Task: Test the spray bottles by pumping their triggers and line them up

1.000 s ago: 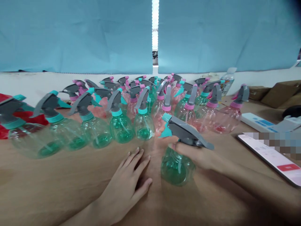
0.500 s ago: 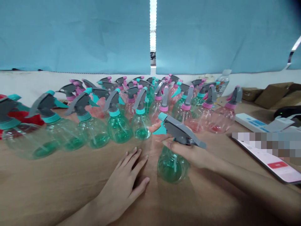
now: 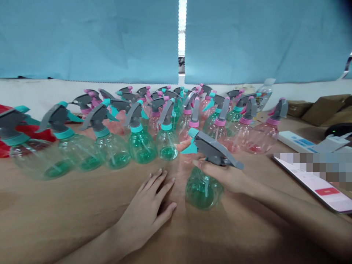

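Observation:
Wrapped around the neck of a clear green spray bottle point(image 3: 205, 189) is my right hand point(image 3: 220, 174). That bottle has a grey trigger head with a turquoise nozzle and trigger, and its nozzle points away to the left. It stands upright at the front middle of the wooden table point(image 3: 90, 216). To its left my left hand point(image 3: 150, 205) lies flat on the table, fingers stretched out and nothing in it. Behind both hands is a row of green spray bottles point(image 3: 143, 148); pink spray bottles point(image 3: 260, 137) stand at the right and farther back.
A phone point(image 3: 316, 183) lies at the right edge, partly blurred out. Behind it are a white power strip point(image 3: 295, 142) and brown cardboard pieces point(image 3: 324, 110). A clear plastic bottle point(image 3: 265, 95) stands at the back, and red material point(image 3: 35, 134) shows at the left. A blue curtain point(image 3: 90, 40) hangs behind.
The view has shifted slightly, so everything sits a little farther right and higher. My right hand keeps its hold on the spray bottle, and my left hand stays flat on the table.

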Demonstrator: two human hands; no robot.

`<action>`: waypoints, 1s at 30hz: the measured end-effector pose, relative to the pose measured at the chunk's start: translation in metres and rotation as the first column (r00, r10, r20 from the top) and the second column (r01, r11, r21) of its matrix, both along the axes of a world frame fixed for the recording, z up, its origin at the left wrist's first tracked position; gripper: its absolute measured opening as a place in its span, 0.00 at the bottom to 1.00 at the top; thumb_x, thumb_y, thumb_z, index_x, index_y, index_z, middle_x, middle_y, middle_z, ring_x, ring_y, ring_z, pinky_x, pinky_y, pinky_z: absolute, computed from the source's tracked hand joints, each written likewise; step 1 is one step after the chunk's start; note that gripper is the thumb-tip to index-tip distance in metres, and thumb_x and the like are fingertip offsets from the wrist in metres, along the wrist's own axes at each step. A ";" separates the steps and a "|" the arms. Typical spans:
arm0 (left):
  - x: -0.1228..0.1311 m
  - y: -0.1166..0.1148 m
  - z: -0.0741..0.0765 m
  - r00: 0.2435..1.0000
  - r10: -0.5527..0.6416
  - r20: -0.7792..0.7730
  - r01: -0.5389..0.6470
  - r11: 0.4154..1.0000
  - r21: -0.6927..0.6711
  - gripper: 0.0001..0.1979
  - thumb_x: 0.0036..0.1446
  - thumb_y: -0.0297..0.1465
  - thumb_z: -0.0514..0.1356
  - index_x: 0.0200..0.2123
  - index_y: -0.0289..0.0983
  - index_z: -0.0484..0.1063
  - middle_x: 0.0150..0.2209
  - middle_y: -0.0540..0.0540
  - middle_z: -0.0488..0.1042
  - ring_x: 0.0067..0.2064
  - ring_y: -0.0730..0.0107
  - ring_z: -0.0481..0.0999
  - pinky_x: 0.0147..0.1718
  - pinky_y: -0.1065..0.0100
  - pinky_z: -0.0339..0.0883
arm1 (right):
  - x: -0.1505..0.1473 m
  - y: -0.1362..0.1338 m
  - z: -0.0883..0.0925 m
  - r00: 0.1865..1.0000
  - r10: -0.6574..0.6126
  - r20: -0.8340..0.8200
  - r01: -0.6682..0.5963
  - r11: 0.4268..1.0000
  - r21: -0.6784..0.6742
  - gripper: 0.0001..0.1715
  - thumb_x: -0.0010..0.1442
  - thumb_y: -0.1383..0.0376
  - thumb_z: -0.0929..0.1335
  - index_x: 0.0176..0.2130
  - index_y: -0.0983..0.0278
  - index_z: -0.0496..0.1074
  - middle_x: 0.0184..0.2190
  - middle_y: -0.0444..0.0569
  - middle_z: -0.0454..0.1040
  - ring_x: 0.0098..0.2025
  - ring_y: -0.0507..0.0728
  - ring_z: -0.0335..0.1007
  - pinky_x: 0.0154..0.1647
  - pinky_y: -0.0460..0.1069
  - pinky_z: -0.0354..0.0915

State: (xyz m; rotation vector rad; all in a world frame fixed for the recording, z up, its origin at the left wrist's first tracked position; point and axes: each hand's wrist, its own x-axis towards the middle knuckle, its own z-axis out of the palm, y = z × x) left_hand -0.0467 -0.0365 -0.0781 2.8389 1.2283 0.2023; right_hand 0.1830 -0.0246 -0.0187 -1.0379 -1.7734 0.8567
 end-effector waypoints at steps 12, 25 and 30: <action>0.000 0.001 0.001 1.000 -0.002 -0.022 0.002 1.000 0.001 0.27 0.65 0.43 0.49 0.62 0.36 0.59 0.65 0.38 0.58 0.66 0.52 0.54 0.59 0.48 0.57 | 0.000 -0.001 0.000 1.000 -0.020 -0.012 0.020 1.000 -0.006 0.22 0.52 0.68 0.64 0.47 0.56 0.72 0.19 0.39 0.65 0.22 0.53 0.62 0.27 0.48 0.65; 0.000 -0.001 0.001 1.000 0.000 0.027 0.001 1.000 -0.016 0.26 0.65 0.42 0.51 0.62 0.36 0.60 0.64 0.38 0.58 0.66 0.51 0.55 0.60 0.47 0.56 | 0.001 0.000 -0.001 0.999 0.018 -0.051 -0.019 1.000 -0.013 0.23 0.51 0.68 0.64 0.48 0.56 0.71 0.23 0.40 0.68 0.24 0.53 0.64 0.29 0.49 0.65; 0.001 -0.001 0.001 1.000 0.007 0.017 -0.006 1.000 -0.027 0.27 0.64 0.42 0.51 0.62 0.35 0.60 0.64 0.38 0.58 0.66 0.51 0.54 0.60 0.47 0.55 | 0.000 -0.001 0.003 0.999 0.023 -0.029 -0.023 1.000 -0.009 0.23 0.49 0.68 0.63 0.46 0.56 0.70 0.22 0.40 0.69 0.24 0.54 0.65 0.28 0.49 0.64</action>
